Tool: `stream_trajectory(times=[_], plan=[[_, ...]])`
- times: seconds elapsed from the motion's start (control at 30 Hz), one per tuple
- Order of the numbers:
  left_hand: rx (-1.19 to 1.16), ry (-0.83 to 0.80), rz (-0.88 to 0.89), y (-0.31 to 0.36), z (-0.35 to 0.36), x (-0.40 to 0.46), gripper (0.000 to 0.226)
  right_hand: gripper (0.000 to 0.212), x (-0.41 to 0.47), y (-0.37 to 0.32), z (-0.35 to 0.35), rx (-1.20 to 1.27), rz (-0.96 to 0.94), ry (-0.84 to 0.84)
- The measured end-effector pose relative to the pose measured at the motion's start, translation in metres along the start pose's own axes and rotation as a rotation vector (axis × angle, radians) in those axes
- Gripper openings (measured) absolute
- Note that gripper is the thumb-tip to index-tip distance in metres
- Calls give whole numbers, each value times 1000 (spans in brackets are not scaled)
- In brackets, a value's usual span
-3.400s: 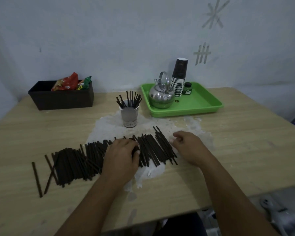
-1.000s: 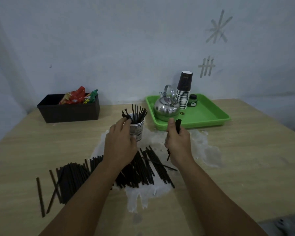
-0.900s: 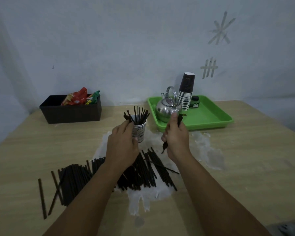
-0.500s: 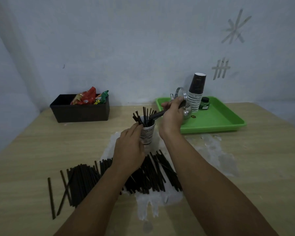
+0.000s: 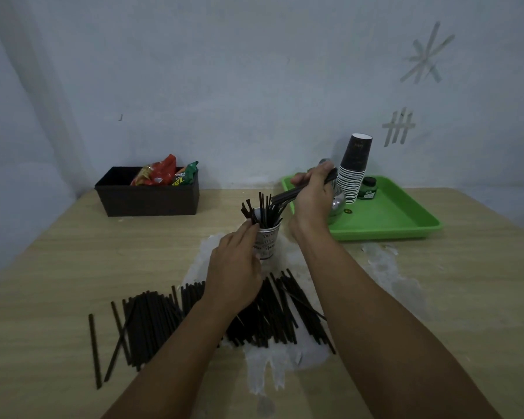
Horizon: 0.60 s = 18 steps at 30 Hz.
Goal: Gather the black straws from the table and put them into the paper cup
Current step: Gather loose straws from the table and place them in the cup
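Note:
A white printed paper cup (image 5: 268, 241) stands mid-table with several black straws sticking up out of it. My left hand (image 5: 235, 269) wraps the cup's left side and holds it upright. My right hand (image 5: 312, 196) hovers just right of and above the cup, shut on a small bundle of black straws (image 5: 288, 195) whose lower ends point down-left at the cup's mouth. A long row of loose black straws (image 5: 158, 322) lies across the table in front of the cup, partly hidden under my left forearm.
A green tray (image 5: 387, 219) at the back right carries a metal kettle (image 5: 338, 204), a stack of paper cups (image 5: 354, 170) and a small dark bottle (image 5: 367, 187). A black box (image 5: 149, 199) of snack packets sits at the back left. White residue (image 5: 387, 267) marks the tabletop.
Both hands left the straw row. My left hand took hold of the cup; my right hand lifted a bundle of straws and carried it up to the cup's mouth.

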<state>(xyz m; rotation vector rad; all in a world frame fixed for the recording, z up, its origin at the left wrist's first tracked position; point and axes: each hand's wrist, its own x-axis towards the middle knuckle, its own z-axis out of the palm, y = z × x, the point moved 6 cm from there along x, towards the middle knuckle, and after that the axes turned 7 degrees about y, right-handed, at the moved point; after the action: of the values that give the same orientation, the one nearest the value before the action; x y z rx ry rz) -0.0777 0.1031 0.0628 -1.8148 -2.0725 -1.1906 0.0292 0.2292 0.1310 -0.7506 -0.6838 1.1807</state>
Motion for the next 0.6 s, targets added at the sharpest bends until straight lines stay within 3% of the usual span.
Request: stream_trajectory(times=[0.1,0.27,0.43,0.5,0.6], plan=[[0,-1,4,0,0,0,61,41,3,-4,5,-86,-66,-38],[4,-7,-4,-1,0,0,61,48,-4,19,9,-562,-168,-262],[1,-17,4,-1,1,-1,62,39,-12,39,4,-789,-67,-489],[4,-21,7,-1,1,-1,63,51,-13,46,-1,-828,-12,-524],[1,-21,14,-2,1,-1,63,85,-14,40,-3,-819,-47,-500]])
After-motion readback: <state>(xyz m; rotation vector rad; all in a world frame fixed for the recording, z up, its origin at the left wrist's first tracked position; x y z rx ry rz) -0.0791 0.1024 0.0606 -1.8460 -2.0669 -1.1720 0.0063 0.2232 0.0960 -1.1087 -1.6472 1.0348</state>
